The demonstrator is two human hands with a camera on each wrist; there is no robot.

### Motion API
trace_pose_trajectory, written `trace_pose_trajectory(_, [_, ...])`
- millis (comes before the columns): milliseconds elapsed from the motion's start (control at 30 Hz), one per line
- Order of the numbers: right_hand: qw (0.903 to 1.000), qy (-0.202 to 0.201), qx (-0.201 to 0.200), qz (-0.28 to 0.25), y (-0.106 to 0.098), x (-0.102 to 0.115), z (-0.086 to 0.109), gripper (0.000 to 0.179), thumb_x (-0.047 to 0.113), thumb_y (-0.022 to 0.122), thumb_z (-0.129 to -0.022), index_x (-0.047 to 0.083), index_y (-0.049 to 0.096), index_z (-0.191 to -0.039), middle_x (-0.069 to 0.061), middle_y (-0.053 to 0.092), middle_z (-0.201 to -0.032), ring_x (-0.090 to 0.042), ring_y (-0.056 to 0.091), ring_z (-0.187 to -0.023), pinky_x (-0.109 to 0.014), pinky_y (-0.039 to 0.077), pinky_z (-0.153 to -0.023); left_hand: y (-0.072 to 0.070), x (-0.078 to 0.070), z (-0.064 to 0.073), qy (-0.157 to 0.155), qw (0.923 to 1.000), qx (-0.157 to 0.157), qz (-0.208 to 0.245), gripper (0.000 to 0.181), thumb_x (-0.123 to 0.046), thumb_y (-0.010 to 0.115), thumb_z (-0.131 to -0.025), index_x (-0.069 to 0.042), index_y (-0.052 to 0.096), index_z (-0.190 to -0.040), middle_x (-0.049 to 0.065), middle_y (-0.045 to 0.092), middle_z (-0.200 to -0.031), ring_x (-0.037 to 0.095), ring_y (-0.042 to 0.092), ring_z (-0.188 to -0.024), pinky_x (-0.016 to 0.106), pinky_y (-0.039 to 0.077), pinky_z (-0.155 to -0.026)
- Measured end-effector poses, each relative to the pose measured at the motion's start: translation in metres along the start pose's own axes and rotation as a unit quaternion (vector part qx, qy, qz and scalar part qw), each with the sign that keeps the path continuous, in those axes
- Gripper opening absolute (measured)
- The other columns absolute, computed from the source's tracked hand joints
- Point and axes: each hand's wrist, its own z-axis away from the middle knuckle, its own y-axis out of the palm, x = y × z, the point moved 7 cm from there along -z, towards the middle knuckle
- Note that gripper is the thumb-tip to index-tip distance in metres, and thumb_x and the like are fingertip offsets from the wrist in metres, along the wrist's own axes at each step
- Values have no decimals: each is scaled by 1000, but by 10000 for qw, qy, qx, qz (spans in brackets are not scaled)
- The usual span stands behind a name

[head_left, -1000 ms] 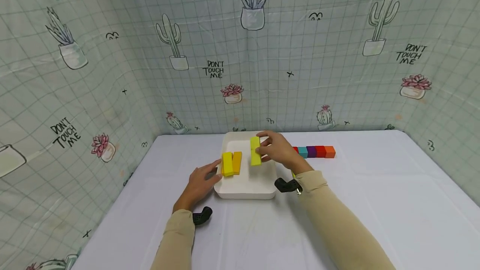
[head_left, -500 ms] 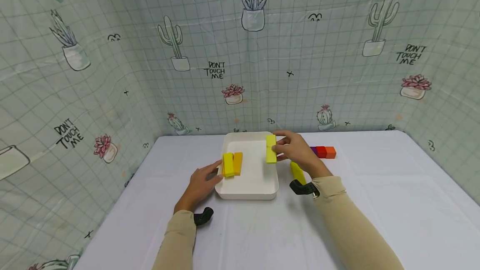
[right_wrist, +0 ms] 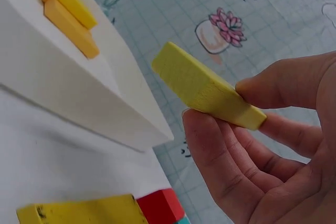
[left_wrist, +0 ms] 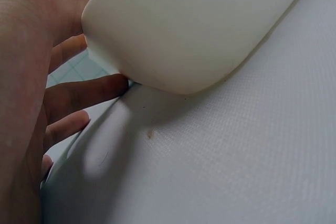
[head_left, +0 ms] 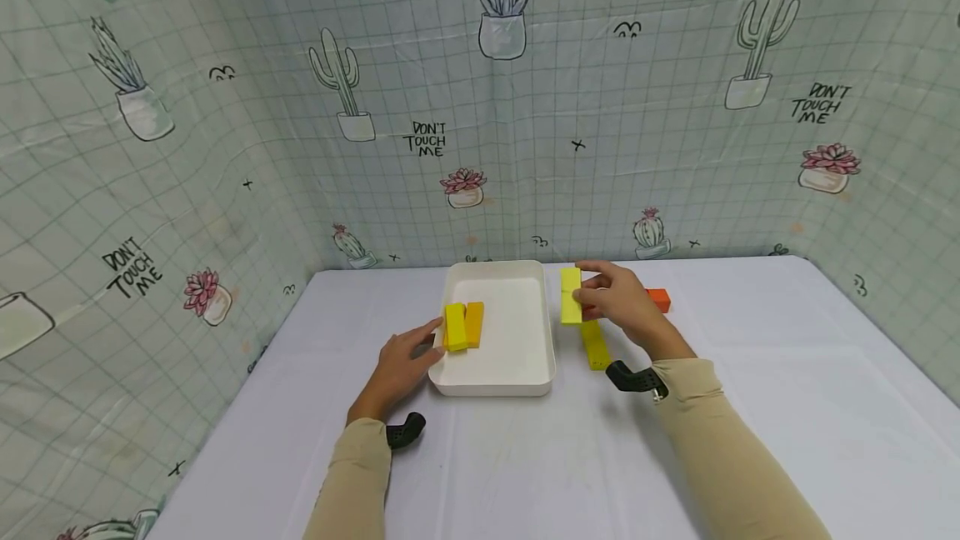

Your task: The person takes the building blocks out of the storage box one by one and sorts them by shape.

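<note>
My right hand [head_left: 618,302] pinches a light yellow block [head_left: 571,296] between thumb and fingertips, raised just right of the white tray [head_left: 517,357]. In the right wrist view the pale yellow block [right_wrist: 197,80] is tilted, and a faint line crosses it in the head view. My left hand [head_left: 400,367] touches the tray's left wall, thumb and fingers extended. From the left wrist the thumb lies against the tray's rounded corner [left_wrist: 173,40]. Inside the tray, at its left side, lie a yellow block [head_left: 456,327] and an orange block [head_left: 474,324], with more orange partly hidden beneath.
Below the raised block, another yellow block [head_left: 596,347] lies on the white tabletop [head_left: 480,465]. An orange-red block end [head_left: 659,300] shows behind my right hand. A red cube [right_wrist: 163,206] and a bit of teal show in the right wrist view. Patterned cloth [head_left: 637,107] stands behind.
My right hand has moved rightward with the light yellow block, from over the tray to beyond its right rim. It now covers most of the coloured row. The left hand stays put.
</note>
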Motion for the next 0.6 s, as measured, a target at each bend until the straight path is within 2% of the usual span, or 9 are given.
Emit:
trace_pose_trajectory(367, [9999, 30, 14, 138, -30, -17, 13, 63, 8, 64, -95, 4, 39, -153, -22, 57, -115, -29, 64, -91, -37, 61, -78, 0, -1, 1, -72, 10000, 30, 47, 57, -30, 60, -98, -23, 45, -153, 10, 56, -144, 32, 42, -140, 58, 5, -120])
trace_pose_trajectory(600, [9995, 246, 143, 130, -43, -33, 22, 64, 9, 60, -96, 4, 36, -155, -27, 51, -131, -30, 62, -95, -35, 60, -80, 1, 1, 2, -143, 9998, 49, 97, 57, -32, 61, -99, -24, 46, -153, 10, 55, -146, 33, 40, -141, 58, 3, -121])
